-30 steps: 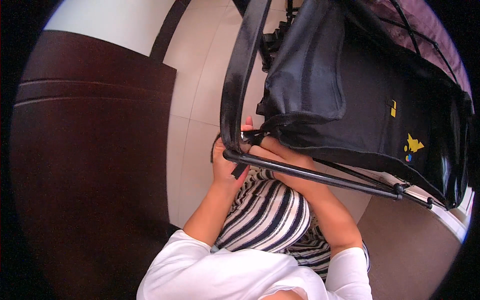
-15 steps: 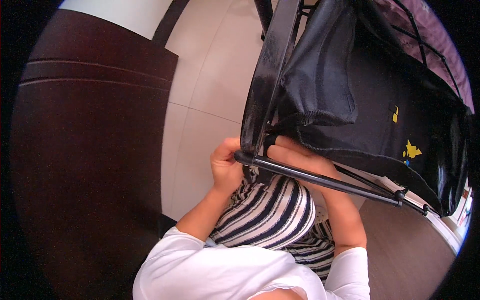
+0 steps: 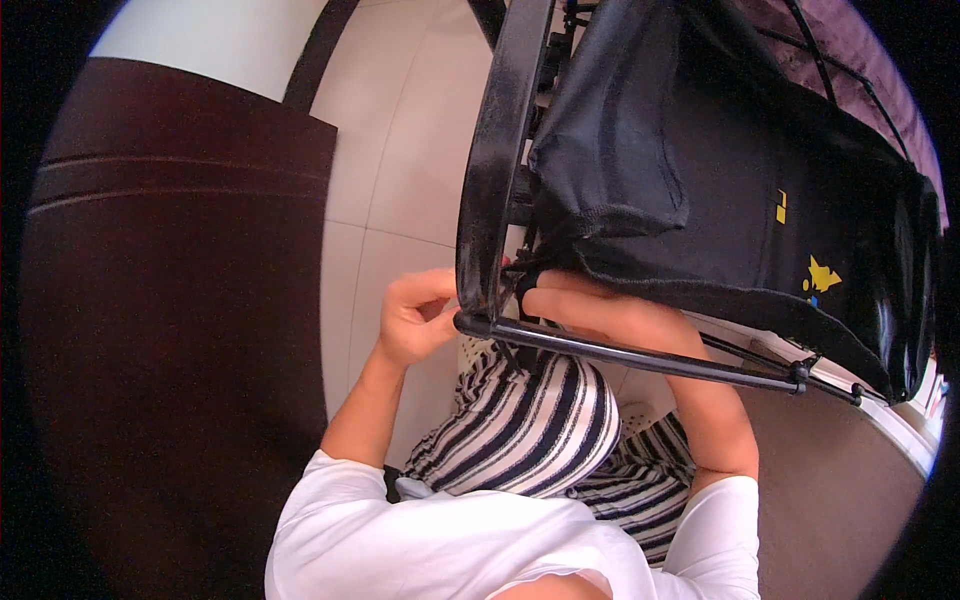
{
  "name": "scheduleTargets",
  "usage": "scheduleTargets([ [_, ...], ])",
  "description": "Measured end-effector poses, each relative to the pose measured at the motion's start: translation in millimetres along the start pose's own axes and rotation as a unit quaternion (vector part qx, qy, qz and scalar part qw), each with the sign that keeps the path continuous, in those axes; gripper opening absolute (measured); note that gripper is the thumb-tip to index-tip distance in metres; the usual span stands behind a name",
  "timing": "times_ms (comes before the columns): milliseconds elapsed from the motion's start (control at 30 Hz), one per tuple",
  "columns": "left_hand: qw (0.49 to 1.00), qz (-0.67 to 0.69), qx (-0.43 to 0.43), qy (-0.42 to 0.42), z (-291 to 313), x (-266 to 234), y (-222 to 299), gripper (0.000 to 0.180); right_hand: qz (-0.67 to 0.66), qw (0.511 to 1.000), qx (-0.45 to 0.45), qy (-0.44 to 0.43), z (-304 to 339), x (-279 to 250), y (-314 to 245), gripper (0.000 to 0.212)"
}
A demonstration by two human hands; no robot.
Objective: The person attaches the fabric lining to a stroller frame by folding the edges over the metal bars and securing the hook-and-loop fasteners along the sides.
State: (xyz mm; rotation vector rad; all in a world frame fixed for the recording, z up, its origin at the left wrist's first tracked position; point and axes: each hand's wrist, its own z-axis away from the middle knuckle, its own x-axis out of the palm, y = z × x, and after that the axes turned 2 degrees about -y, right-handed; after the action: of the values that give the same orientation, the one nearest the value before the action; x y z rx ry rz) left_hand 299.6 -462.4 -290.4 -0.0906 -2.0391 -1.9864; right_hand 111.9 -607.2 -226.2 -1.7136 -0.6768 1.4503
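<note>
We see the black cover (image 3: 740, 190) just right of the flat black bar (image 3: 490, 170). Its long lower edge slopes down and right, away from the bar. Our left hand (image 3: 415, 315) bends in at the bar's left; our right hand (image 3: 570, 302) is right of it. We can't tell what either grips.

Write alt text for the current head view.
A person's bare left hand and right hand are at the corner of a black frame, the right partly hidden by black fabric. Striped trousers show below, a dark brown panel at left.
</note>
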Motion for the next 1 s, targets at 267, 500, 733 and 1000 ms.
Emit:
scheduleTargets([
  [267,0.977,-0.154,0.148,-0.023,-20.0,8.3,3.2,0.023,-0.035,0.999,-0.033,-0.002,13.2,-5.3,3.9,0.029],
  [500,0.952,-0.263,0.154,0.019,-18.0,27.1,4.5,0.035,0.016,0.996,-0.091,0.006,24.6,-8.6,16.0,0.017],
  [733,0.925,-0.299,0.201,0.121,-21.1,47.0,-4.8,0.034,-0.061,0.997,0.004,0.041,34.1,-18.0,17.3,0.024],
  [1000,0.905,-0.341,0.177,0.180,-19.8,71.7,3.2,0.027,-0.061,0.997,-0.006,0.043,32.4,-22.8,16.1,0.019],
])
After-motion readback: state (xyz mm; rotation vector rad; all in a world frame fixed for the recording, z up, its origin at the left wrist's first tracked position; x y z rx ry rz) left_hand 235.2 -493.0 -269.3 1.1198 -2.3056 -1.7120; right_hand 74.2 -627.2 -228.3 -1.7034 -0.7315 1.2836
